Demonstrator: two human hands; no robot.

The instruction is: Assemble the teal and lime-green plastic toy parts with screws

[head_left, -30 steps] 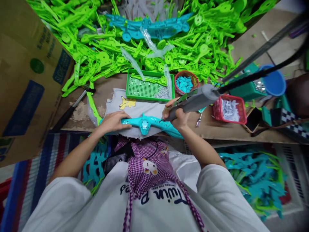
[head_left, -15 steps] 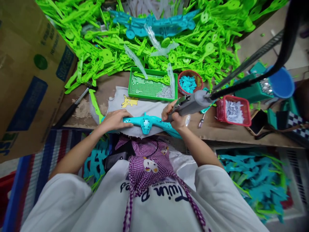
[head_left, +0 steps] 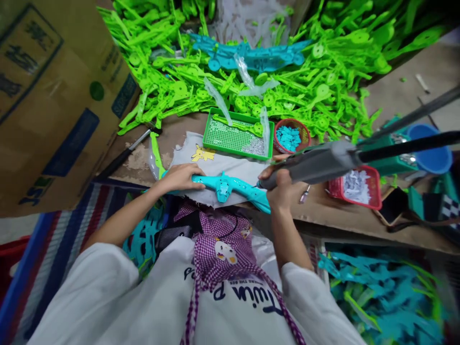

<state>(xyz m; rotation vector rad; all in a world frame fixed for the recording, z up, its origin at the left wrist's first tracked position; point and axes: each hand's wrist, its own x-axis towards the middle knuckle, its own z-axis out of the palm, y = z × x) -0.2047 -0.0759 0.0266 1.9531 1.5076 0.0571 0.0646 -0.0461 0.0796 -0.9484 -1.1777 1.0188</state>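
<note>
A long turquoise plastic part lies across a grey cloth at the table's front edge. My left hand is closed round the part's left arm, thumb in front and fingers behind. My right hand grips a grey power screwdriver, which is tilted, with a rod and a black cable running off to the right. The driver's tip points at the right arm of the part; whether it touches a screw is too small to tell.
Behind the cloth stand a green tray with small screws and a red basket of turquoise pieces. Piles of green parts fill the back. A carton, hammer and red basket flank the work.
The driver in my right hand has tilted lower and swung toward the right. The camera view has shifted a little. My left hand keeps its hold on the turquoise part.
</note>
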